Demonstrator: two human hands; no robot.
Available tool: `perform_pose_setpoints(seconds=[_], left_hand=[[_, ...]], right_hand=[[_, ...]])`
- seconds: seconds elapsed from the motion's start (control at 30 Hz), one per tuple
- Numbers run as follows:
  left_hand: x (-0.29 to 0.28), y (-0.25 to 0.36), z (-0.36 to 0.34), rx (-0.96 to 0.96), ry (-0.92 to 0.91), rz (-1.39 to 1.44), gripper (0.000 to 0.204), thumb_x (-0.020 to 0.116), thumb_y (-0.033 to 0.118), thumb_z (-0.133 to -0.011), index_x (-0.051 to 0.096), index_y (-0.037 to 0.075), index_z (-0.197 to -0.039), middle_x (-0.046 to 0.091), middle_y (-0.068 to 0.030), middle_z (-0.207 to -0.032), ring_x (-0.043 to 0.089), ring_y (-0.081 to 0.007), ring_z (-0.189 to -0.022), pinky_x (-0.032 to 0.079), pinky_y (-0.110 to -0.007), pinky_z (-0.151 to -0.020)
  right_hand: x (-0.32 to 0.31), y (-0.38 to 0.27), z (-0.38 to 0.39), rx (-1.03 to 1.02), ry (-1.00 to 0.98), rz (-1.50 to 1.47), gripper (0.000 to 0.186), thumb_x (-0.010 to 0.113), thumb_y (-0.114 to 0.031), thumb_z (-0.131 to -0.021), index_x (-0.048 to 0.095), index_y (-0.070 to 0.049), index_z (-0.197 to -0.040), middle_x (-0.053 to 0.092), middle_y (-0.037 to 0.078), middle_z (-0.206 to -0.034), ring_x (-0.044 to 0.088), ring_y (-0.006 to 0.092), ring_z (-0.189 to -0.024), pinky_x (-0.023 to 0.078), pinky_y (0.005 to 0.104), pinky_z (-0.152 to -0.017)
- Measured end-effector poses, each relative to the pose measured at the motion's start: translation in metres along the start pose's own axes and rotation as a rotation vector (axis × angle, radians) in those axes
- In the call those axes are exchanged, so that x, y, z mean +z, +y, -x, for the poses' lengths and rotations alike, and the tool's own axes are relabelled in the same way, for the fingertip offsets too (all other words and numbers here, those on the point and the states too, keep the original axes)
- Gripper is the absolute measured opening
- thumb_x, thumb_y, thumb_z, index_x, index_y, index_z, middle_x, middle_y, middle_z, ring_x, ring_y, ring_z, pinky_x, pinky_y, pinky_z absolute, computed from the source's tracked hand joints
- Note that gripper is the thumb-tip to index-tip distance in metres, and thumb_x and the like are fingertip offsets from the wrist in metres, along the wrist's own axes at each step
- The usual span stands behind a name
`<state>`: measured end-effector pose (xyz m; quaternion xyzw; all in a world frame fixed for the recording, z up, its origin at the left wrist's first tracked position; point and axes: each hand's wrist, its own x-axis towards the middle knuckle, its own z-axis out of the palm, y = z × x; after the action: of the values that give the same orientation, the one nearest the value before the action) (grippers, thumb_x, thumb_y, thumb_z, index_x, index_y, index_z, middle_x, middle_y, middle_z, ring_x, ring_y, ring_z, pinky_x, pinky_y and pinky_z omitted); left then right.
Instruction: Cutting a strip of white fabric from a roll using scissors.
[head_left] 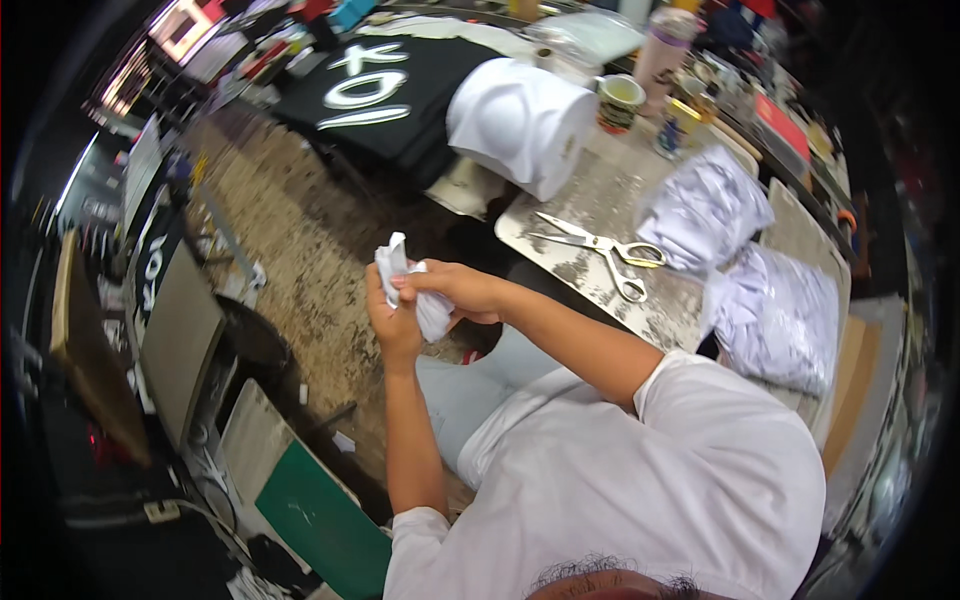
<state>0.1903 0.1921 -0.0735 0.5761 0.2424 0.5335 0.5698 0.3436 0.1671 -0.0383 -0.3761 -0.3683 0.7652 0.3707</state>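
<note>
My left hand point(390, 320) grips a bunched white cloth point(433, 312), with one folded end standing up above the fingers. My right hand point(470, 292) holds the same cloth from the right, thumb reaching across it toward the left. Both hands are raised over my lap, left of the worktable point(555, 265). On that table lie scissors point(620, 260) with pale handles and two clear bags of white fabric point(700, 200), point(775, 320).
A curved white fabric-covered form point(520, 120) sits beside black printed cloth point(370, 100). Cups point(620, 110) and a tall bottle point(660, 70) stand behind. At left are leaning boards point(175, 350), a green panel point(310, 510) and the worn floor point(260, 220).
</note>
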Motion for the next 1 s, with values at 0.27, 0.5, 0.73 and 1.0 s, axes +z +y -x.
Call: perform_pose_setpoints(seconds=[0.27,0.5,0.73,1.0], left_hand=[[0.077,0.019,-0.026,0.275,-0.184,-0.377,0.069,0.046,0.055,-0.1,0.045,0.001,-0.143,0.055,-0.0127,-0.131,0.055,-0.0226,-0.112,0.043,-0.035,-0.098],[0.143,0.036,-0.026,0.081,-0.29,0.025,0.061,0.051,0.034,-0.103,0.032,-0.004,-0.147,0.047,-0.019,-0.142,0.049,-0.0248,-0.127,0.039,-0.038,-0.107],[0.179,0.05,-0.008,-0.211,-0.474,0.335,0.073,0.062,0.033,-0.097,0.027,-0.007,-0.148,0.036,-0.0192,-0.152,0.044,-0.0271,-0.136,0.036,-0.04,-0.112],[0.221,0.112,-0.027,0.402,-0.502,-0.366,0.055,0.068,0.032,-0.091,0.054,-0.004,-0.13,0.054,-0.023,-0.136,0.052,-0.0304,-0.13,0.034,-0.048,-0.112]], right_hand=[[-0.024,-0.029,0.086,-0.168,0.302,0.127,0.078,0.066,-0.057,-0.087,0.041,0.006,-0.125,0.057,0.019,-0.108,0.063,0.0226,-0.092,0.055,0.0396,-0.069],[-0.04,-0.064,0.163,-0.562,0.374,0.741,0.109,0.083,-0.024,-0.077,0.011,-0.005,-0.156,0.051,0.024,-0.133,0.06,0.032,-0.11,0.046,0.0365,-0.096],[-0.062,-0.077,0.205,-0.678,0.115,1.011,0.095,0.079,-0.013,-0.078,0.024,-0.013,-0.156,0.05,0.019,-0.141,0.05,0.037,-0.13,0.04,0.0424,-0.106],[-0.128,-0.129,0.291,-0.7,0.676,0.527,0.056,0.076,-0.015,-0.076,0.058,-0.004,-0.128,0.069,0.009,-0.106,0.065,0.016,-0.093,0.053,0.033,-0.084]])
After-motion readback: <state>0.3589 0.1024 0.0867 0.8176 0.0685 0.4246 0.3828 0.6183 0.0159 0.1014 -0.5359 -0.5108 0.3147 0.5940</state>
